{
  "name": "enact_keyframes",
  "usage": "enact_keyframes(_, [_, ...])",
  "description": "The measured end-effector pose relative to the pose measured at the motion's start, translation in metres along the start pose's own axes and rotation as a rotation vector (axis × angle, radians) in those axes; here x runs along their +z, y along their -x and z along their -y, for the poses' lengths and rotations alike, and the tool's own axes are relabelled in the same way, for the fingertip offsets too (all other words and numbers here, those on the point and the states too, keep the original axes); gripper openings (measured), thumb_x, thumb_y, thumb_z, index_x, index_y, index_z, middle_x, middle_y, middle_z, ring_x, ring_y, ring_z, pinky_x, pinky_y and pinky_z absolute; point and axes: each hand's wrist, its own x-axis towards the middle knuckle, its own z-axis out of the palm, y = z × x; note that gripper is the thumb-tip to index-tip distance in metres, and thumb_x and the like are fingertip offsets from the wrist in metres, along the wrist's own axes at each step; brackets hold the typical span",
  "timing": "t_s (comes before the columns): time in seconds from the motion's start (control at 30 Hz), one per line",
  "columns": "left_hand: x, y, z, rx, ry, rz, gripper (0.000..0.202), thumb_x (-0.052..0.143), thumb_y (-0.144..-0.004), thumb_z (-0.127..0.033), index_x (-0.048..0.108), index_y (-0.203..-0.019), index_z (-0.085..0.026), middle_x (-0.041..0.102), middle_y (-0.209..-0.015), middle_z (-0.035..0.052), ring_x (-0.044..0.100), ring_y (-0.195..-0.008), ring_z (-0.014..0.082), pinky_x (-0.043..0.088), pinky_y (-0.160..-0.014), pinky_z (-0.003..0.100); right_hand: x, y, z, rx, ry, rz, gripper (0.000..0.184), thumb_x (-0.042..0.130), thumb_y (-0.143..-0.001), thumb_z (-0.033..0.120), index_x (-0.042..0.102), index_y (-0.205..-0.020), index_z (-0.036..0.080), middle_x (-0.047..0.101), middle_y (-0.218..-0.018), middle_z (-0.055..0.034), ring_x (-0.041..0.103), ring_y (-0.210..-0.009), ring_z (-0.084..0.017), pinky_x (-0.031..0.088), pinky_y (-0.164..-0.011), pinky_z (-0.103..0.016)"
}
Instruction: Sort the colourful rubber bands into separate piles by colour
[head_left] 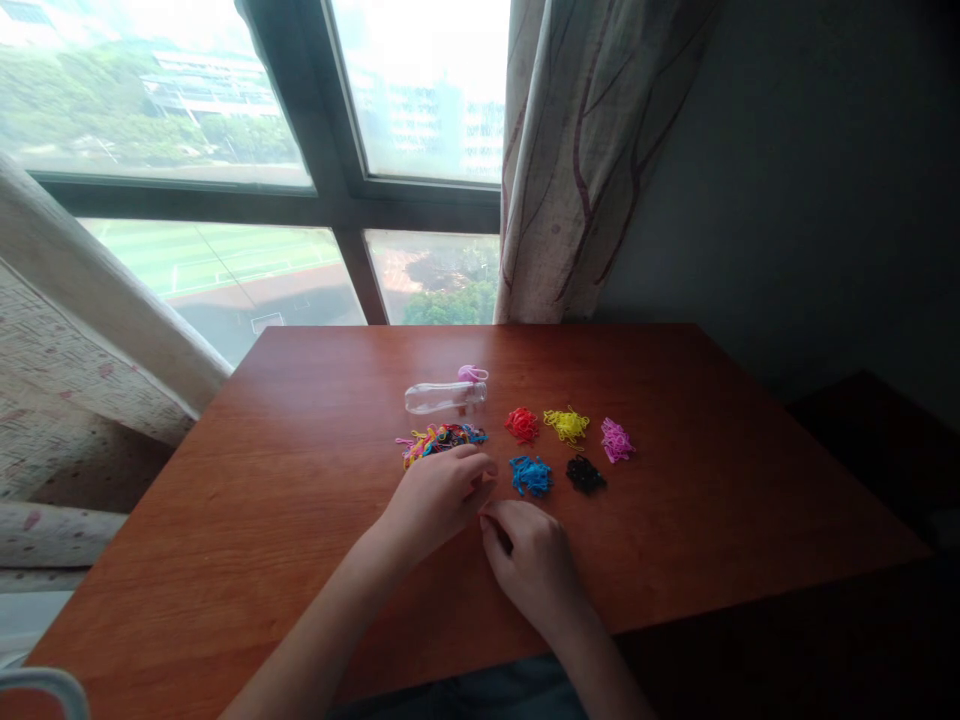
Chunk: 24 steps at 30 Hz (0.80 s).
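Note:
A mixed heap of coloured rubber bands (441,440) lies on the wooden table (300,480). To its right sit sorted little piles: red (521,424), yellow (566,425), pink (616,439), blue (531,475) and black (585,474). My left hand (442,495) rests just below the mixed heap, fingers curled and pinched. My right hand (532,560) meets it fingertip to fingertip, fingers also curled in. What they pinch between them is too small to make out. A clear plastic bottle (444,397) lies on its side behind the heap, with a pink cap (472,373) by it.
A window with a dark frame (352,205) and a patterned curtain (585,150) stand behind the table. A pale cushioned seat (67,380) is at the left. The table's right edge (825,450) drops into shadow.

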Motion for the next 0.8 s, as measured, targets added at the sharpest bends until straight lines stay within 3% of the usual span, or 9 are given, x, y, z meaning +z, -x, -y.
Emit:
enact_keyframes(0.2, [-0.008, 0.050, 0.018, -0.195, 0.166, -0.223, 0.017, 0.052, -0.094, -0.028, 0.067, -0.092, -0.020, 0.065, -0.079, 0.0011, 0.056, -0.064, 0.0118, 0.042, -0.061, 0.022, 0.000, 0.000, 0.002, 0.009, 0.000, 0.005, 0.019, 0.050, -0.092, 0.015, 0.067, -0.093, 0.023, 0.071, -0.087, -0.0027, 0.065, -0.084, -0.017, 0.042, -0.077, -0.025])
enact_keyframes(0.3, [-0.007, 0.068, 0.024, -0.229, 0.173, -0.275, 0.017, 0.052, -0.093, -0.028, 0.067, -0.090, -0.019, 0.065, -0.076, 0.0008, 0.055, -0.062, 0.0119, 0.043, -0.061, 0.023, 0.001, 0.000, 0.002, 0.014, 0.027, -0.006, 0.019, 0.050, -0.091, 0.015, 0.067, -0.094, 0.023, 0.071, -0.086, -0.0020, 0.065, -0.082, -0.017, 0.043, -0.076, -0.025])
enact_keyframes(0.63, [0.007, 0.081, 0.025, -0.302, 0.057, -0.226, 0.018, 0.051, -0.093, -0.030, 0.067, -0.093, -0.023, 0.069, -0.083, 0.0011, 0.063, -0.071, 0.0155, 0.046, -0.065, 0.025, 0.017, -0.014, 0.013, 0.120, 0.216, -0.092, 0.023, 0.054, -0.090, 0.018, 0.063, -0.111, 0.020, 0.073, -0.085, -0.0046, 0.069, -0.075, -0.019, 0.044, -0.064, -0.025])
enact_keyframes(0.8, [0.007, 0.081, 0.024, -0.298, 0.035, -0.213, 0.019, 0.050, -0.093, -0.031, 0.068, -0.095, -0.024, 0.070, -0.087, 0.0012, 0.065, -0.076, 0.0165, 0.047, -0.066, 0.025, 0.025, -0.031, 0.021, 0.179, 0.285, -0.091, 0.020, 0.059, -0.089, 0.019, 0.063, -0.108, 0.021, 0.073, -0.081, -0.0036, 0.069, -0.071, -0.020, 0.040, -0.058, -0.025])
